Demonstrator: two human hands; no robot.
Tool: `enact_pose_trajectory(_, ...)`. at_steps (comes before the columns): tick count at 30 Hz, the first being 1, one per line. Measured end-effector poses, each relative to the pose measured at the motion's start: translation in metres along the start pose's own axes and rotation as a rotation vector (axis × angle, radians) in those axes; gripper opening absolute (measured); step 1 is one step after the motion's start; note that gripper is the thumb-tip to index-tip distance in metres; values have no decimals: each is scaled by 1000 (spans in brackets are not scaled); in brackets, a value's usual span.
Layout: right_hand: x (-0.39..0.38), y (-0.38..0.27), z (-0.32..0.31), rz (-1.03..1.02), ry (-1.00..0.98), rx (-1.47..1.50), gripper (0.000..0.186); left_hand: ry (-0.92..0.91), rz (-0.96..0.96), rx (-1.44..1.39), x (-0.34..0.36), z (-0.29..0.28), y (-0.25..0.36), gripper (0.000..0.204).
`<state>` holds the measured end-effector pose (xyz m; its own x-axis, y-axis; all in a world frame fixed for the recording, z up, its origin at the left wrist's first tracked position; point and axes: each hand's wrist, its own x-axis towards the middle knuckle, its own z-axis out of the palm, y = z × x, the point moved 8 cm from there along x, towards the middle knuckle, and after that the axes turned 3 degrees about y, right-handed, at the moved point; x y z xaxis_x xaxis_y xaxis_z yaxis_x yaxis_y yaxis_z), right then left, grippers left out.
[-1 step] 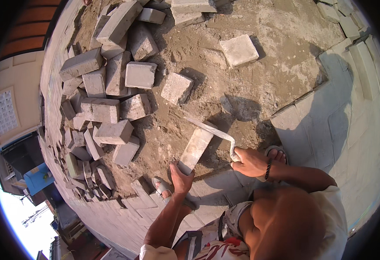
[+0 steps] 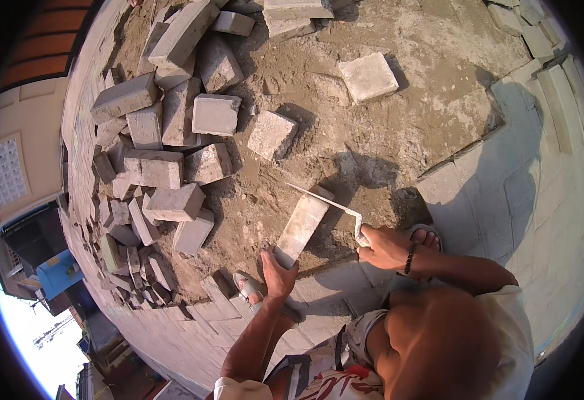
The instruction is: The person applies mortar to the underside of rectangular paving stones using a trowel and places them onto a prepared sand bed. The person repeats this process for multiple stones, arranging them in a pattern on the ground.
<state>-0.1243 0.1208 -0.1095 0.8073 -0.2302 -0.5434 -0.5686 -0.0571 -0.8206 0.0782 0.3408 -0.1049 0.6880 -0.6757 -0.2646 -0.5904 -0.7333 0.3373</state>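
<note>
My left hand [image 2: 279, 275] grips the near end of a long grey paving brick [image 2: 303, 227], which is tilted over the bare sand. In my right hand [image 2: 385, 249] is a trowel [image 2: 327, 199], my fingers wrapped round its handle. Seen nearly edge-on, the trowel's thin blade lies across the far end of the brick and points to the left. Whether the blade touches the brick, I cannot tell. Just beyond, a loose rough paver [image 2: 273, 135] rests on the sand.
A heap of loose paving bricks [image 2: 153, 169] covers the left side. Another square paver [image 2: 368, 77] lies farther off on the sand [image 2: 432, 100]. Laid paving [image 2: 485, 193] borders the sand on the right and near sides. My sandalled feet [image 2: 249, 288] stand close to my hands.
The trowel's blade has turned in my right hand from showing its broad face to showing nearly its edge. My left hand and the brick stay in place.
</note>
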Motion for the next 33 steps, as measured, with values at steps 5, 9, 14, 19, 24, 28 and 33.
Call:
enact_pose_trajectory(5, 16, -1, -47, 72, -13, -71, 29, -210, -288, -456, 14, -3, -19, 79)
enact_pose_trajectory(9, 1, -32, -32, -32, -58, -89, 29, -354, -1052, -1156, -5, 25, -57, 85)
enact_pose_trajectory(14, 25, 11, -20, 145, -139, 60, 28, -807, -1108, -1357, -8, 47, -22, 80)
enact_pose_trajectory(19, 6, -20, -31, -53, 38, -11, 28, -794, -1123, -1608, -8, 59, -29, 71)
enact_pose_trajectory(24, 39, 29, -17, 139, -177, -48, 32, -785, -1205, -1648, -7, 60, -23, 66)
enact_pose_trajectory(28, 13, -28, -44, -36, 2, -32, 37, -671, -1241, -1603, -10, 59, -24, 61)
enact_pose_trajectory(33, 8, -18, -15, -91, -48, -76, 31, -568, -1280, -1760, -5, 68, -27, 52)
